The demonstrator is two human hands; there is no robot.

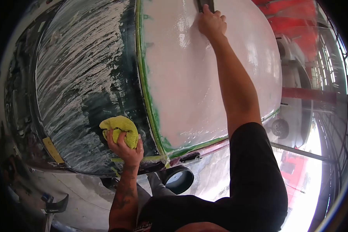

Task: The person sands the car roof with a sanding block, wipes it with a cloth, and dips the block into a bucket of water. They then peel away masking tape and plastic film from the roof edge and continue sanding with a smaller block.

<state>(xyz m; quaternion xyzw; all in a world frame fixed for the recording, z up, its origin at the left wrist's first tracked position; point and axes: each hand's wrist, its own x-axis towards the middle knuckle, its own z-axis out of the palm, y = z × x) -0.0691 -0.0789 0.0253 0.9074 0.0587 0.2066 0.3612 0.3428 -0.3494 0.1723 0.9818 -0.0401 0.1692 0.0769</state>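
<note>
My left hand [124, 147] is wrapped around a folded yellow-green cloth [120, 125], which rests on the lower part of a dark windshield [92, 110] streaked with whitish residue. Out at the top edge of the view, my right hand [212, 22] grips a dark flat block, probably a sanding block [205, 4], against a pinkish-white car panel [189, 77]. Only part of that block shows, as the frame cuts it off. The panel's surface is wet and glossy, with green patches along its border.
Green tape [141, 58] runs between glass and panel. A short yellow tape strip [53, 150] sits at the glass's lower left corner. Below stands a dark round bucket [178, 181] on the floor. A white vehicle [294, 85] is at the right.
</note>
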